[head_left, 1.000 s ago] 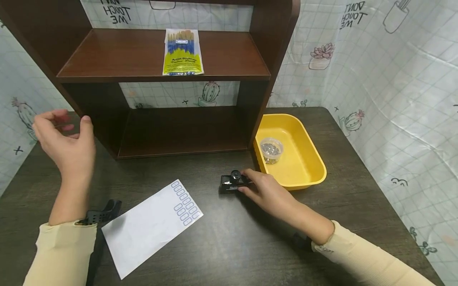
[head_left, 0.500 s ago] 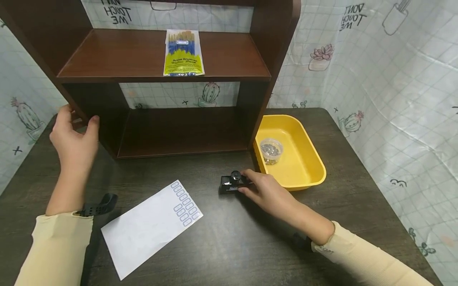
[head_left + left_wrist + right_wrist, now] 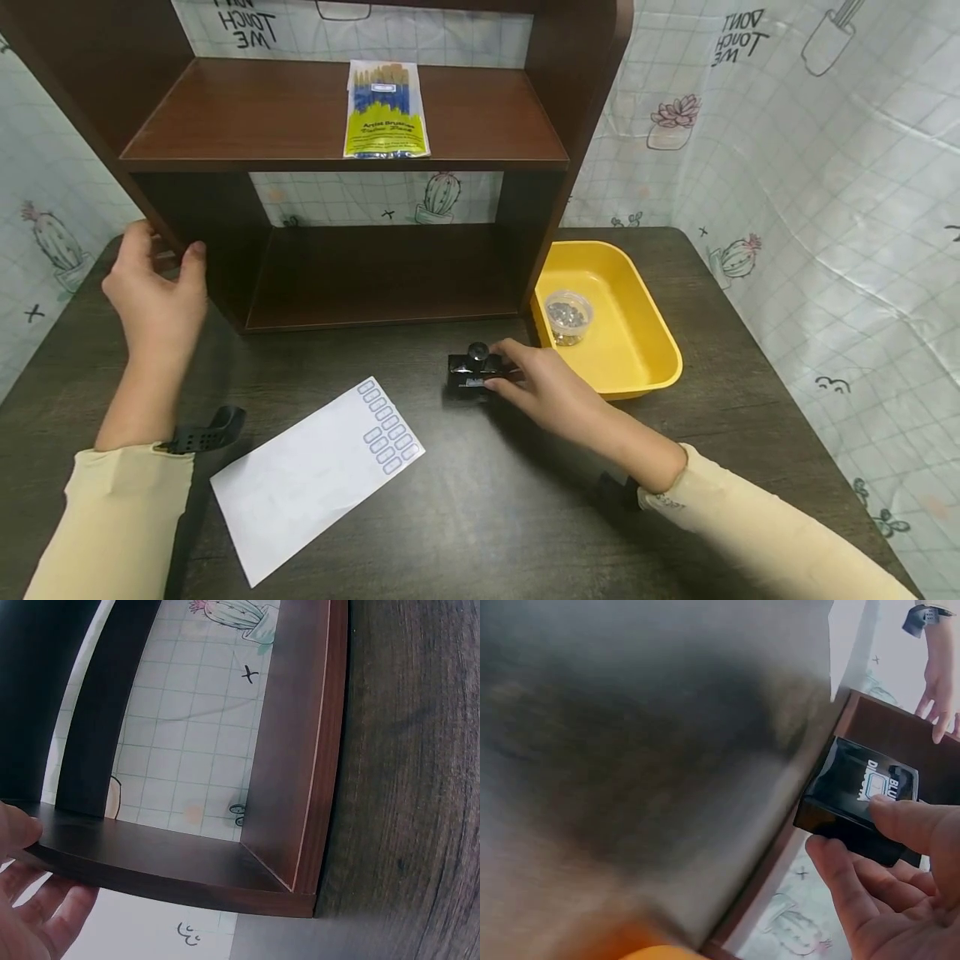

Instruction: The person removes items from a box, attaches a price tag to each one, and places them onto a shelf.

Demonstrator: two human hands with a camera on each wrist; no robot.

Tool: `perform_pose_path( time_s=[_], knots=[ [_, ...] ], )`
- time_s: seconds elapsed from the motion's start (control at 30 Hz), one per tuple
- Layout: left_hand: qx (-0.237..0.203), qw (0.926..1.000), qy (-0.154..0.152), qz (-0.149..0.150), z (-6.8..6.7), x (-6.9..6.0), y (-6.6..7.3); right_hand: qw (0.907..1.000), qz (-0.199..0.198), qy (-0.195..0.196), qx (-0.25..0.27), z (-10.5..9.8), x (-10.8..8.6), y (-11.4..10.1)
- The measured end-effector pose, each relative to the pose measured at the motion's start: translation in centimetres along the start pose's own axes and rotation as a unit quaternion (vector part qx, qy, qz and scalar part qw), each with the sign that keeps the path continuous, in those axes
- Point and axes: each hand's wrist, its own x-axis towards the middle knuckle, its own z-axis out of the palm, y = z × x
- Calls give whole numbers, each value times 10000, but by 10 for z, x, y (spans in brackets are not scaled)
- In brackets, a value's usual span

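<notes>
My left hand grips the left side panel of a dark brown wooden shelf unit. In the left wrist view the thumb lies on one face of the panel and the fingers on the other. At the table's middle, my right hand pinches a small glossy black box-shaped object with a round black knob on top. Its face carries white lettering, partly hidden by my thumb in the right wrist view, where the object sits between thumb and fingers. Whether it touches the table is unclear.
A white envelope-like sheet with printed boxes lies front left. To the right stands a yellow tray with a small clear tub of shiny bits. A pack of artist brushes lies on the shelf's upper board.
My left hand has moved right and taken hold of the shelf's side panel. The right hand has shifted slightly left and away from me with the black object.
</notes>
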Motion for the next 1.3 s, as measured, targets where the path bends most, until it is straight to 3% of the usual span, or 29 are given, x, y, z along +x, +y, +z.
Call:
perform_pose_path(
  time_s=[0.57,0.97,1.3],
  knots=[
    [104,9998,38,152,5,-3,-1,9996,-176,189,115,-8,78,-35],
    [54,9998,105,177,3,-4,-4,9990,-136,118,412,26,127,-46],
    [76,9998,143,149,4,-3,-3,9985,-34,-90,540,55,152,-53]
  ],
)
